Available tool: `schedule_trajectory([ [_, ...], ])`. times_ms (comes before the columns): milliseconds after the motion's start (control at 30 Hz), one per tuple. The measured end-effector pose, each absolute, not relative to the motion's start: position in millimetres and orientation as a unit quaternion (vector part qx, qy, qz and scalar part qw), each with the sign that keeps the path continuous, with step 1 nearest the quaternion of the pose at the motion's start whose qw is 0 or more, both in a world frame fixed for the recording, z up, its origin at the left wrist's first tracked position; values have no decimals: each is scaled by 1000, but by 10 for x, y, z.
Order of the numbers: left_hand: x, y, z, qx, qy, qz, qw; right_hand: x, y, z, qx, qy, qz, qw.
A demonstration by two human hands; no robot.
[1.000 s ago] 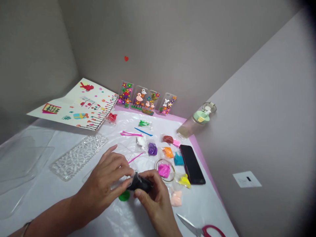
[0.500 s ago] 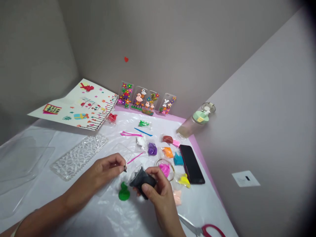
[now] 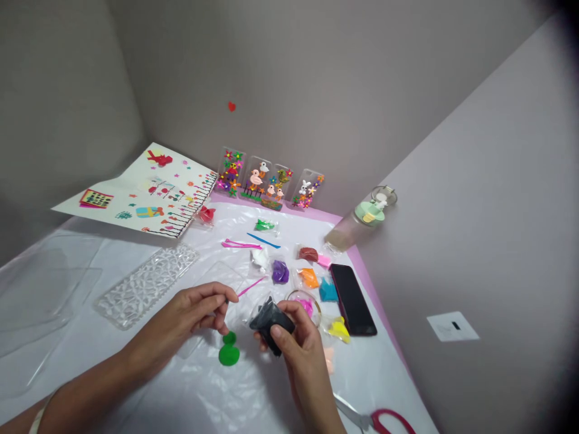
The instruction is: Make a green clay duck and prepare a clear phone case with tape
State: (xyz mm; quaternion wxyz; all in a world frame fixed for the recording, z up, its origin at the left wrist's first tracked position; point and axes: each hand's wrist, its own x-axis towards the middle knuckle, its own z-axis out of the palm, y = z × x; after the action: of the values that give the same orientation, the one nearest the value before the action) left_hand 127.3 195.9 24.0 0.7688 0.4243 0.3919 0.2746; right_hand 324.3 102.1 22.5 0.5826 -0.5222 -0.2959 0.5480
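Observation:
My right hand (image 3: 302, 346) is closed around a packet of black clay (image 3: 274, 322), its plastic wrapping open towards the left. My left hand (image 3: 196, 310) pinches thumb and forefinger together, with a dark speck of black clay (image 3: 227, 301) just showing between them; the other fingers are loosely bent. Below its fingertips lie a large green clay disc (image 3: 228, 355) and a smaller green clay piece (image 3: 230, 338) touching it. A clear phone case (image 3: 194, 345) lies partly hidden under my left hand. A thin pink modelling tool (image 3: 250, 287) rests just beyond the fingers.
Clay packets, among them purple (image 3: 280, 272), orange (image 3: 309, 278) and yellow (image 3: 339, 329), lie beyond my right hand. Near them are a black phone (image 3: 353, 299), scissors (image 3: 362, 420) and a bottle (image 3: 357, 220). Decorated cases (image 3: 256, 179) lean on the wall; a textured clear case (image 3: 147, 286) lies left.
My right hand with the black clay packet has shifted slightly right. My left hand has turned a little, its lower fingers uncurling towards the green pieces, and the black bit is more hidden.

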Motion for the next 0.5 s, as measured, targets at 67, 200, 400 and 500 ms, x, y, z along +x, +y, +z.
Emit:
schedule_trajectory([
  [67, 1265, 1968, 228, 435, 390, 275, 764, 3252, 1023, 227, -524, -297, 545, 582],
  [200, 1243, 1973, 198, 441, 393, 269, 761, 3266, 1021, 238, -521, -302, 543, 585],
  [400, 1256, 1959, 217, 413, 396, 291, 767, 3271, 1004, 225, -529, -303, 536, 584],
  [500, 1275, 1977, 243, 393, 407, 308, 765, 3271, 1001, 221, -532, -307, 533, 582],
])
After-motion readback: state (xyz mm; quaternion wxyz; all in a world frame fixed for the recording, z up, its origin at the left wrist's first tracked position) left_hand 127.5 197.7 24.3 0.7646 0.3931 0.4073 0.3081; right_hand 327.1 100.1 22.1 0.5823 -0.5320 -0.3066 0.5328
